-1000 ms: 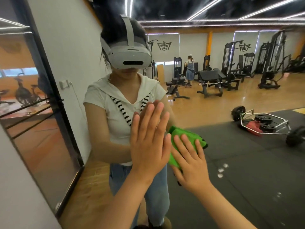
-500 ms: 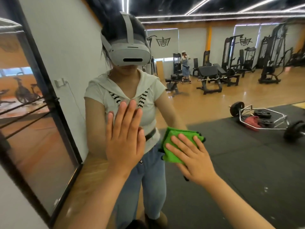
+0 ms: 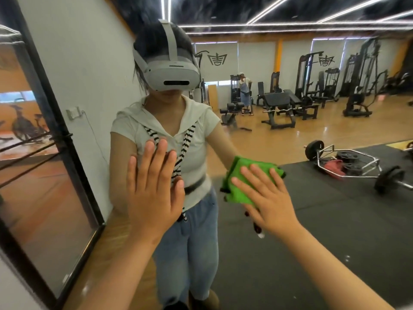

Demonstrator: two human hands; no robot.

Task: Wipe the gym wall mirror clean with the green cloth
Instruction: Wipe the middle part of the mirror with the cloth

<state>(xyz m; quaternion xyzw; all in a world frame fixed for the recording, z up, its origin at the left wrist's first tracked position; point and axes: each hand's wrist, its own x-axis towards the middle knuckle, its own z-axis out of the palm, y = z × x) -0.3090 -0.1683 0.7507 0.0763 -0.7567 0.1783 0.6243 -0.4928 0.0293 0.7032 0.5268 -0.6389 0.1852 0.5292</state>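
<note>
While the right hand (image 3: 268, 198) works, the left hand (image 3: 154, 193) lies flat on the mirror (image 3: 312, 231), palm to the glass, fingers straight and close together, holding nothing

Materials: mirror glass smooth and glossy, with a few pale specks low on the right. Green cloth (image 3: 241, 189) soft and matte, bunched into a rough folded pad with a dark trim showing at its edges. In the reflection, a person in a pale short-sleeved top and blue jeans wears a smooth grey headset (image 3: 172, 72); black rubbery floor mat behind, a chrome hexagonal bar (image 3: 348, 166) with black plates lying on it, polished wood floor beyond

Cloth and fingers: cloth pressed against the glass under the right hand. The fingers (image 3: 248, 173) lie straight and fanned over its lower right part, pressing rather than gripping; its upper and left edges stick out past the fingertips. Right thumb not seen

Against earlier: a second ago the two hands sat almost touching, left overlapping the cloth's edge. Half a second ago a small gap. Now the cloth and right hand stand well apart from the left hand, farther right on the glass
</note>
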